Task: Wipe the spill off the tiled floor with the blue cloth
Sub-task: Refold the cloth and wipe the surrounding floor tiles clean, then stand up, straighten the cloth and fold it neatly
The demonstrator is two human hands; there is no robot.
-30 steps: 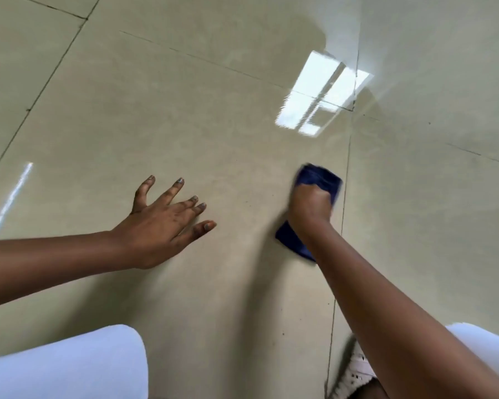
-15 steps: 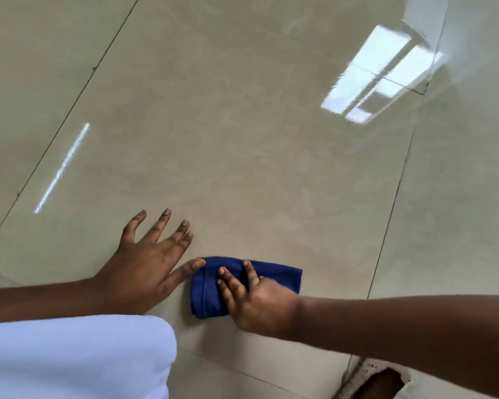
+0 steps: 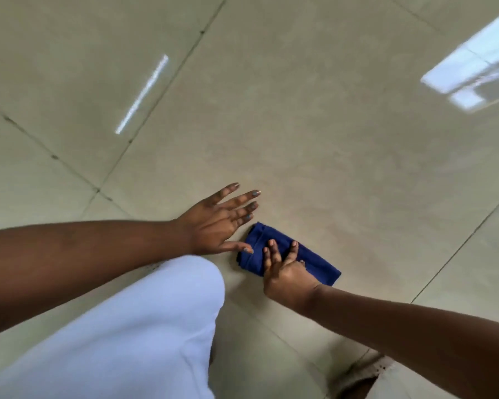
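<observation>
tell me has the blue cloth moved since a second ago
Yes. The blue cloth was beside the grout line on the right; now it lies well left of that line, next to the left hand, pressed flat by the right hand.

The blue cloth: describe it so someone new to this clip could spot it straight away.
Start at the white-clad knee at the bottom left, then look just past it on the beige tiled floor. There the blue cloth lies folded, pressed flat under the right hand, with the left hand spread beside it. It is the only dark blue thing in view.
</observation>
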